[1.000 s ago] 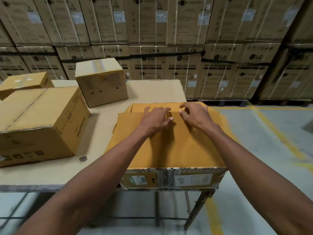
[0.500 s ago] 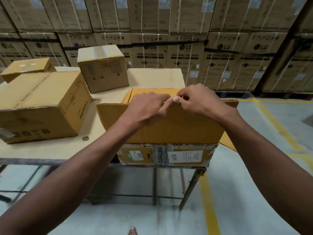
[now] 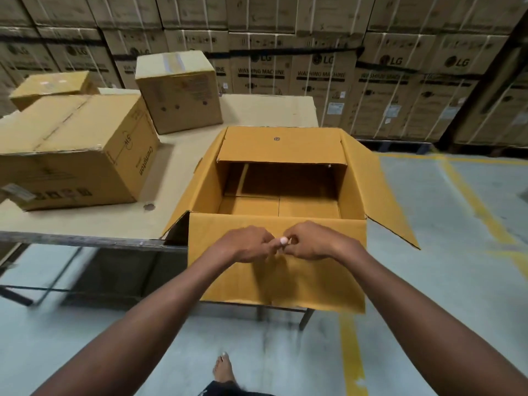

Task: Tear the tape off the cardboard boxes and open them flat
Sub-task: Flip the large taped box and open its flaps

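Note:
An open yellow-brown cardboard box (image 3: pixel 285 144) stands at the table's near right corner, all its top flaps spread outward and its inside empty. Its near flap (image 3: pixel 223 281) hangs down over the table edge toward me. My left hand (image 3: pixel 245 244) and my right hand (image 3: pixel 314 241) meet over the upper middle of that flap, just below the fold. Their fingers are curled and the fingertips pinch together on something small between them, apparently a scrap of tape; it is too small to make out.
Three closed boxes stand on the table (image 3: pixel 85 224): a large one (image 3: pixel 74 150) at the left, a cube-shaped one (image 3: pixel 180 92) behind it, a small one (image 3: pixel 51 87) at the far left. Stacked washing-machine cartons (image 3: pixel 380 81) wall the back. My bare foot (image 3: pixel 224 370) is on the floor below.
The box's top was closed under my hands; I pulled the near flap up and over toward me, and it now hangs down. Both hands have let go of the flap's edge.

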`<state>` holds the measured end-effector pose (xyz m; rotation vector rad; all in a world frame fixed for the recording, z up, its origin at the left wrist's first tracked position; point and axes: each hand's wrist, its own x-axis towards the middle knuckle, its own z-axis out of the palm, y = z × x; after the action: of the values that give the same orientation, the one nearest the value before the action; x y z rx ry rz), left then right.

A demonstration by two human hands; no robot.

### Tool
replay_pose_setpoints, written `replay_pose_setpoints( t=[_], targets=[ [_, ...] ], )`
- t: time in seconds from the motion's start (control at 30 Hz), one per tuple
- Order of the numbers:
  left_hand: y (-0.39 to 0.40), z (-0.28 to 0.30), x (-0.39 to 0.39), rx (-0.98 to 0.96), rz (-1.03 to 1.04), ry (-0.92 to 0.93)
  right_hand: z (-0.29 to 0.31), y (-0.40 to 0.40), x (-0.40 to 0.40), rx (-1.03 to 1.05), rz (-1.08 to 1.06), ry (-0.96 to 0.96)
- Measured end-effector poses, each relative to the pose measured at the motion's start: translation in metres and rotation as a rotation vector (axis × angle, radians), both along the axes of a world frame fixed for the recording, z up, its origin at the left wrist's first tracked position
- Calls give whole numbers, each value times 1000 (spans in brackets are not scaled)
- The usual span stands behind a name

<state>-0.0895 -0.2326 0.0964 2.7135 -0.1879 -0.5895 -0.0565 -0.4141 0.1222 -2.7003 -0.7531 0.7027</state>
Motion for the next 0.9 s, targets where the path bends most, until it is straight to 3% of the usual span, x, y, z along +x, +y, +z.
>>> replay_pose_setpoints(
  t=[0.23,0.53,0.9],
  targets=[
    [0,-40,1,40,52,-122,-35,-9,7,80,-79,-67],
    [9,-22,57,-113,119,-506,-18,8,74,231,-159,-231],
    [24,-41,195,-18,174,-234,-57,34,191,71,-336,-118]
  ],
)
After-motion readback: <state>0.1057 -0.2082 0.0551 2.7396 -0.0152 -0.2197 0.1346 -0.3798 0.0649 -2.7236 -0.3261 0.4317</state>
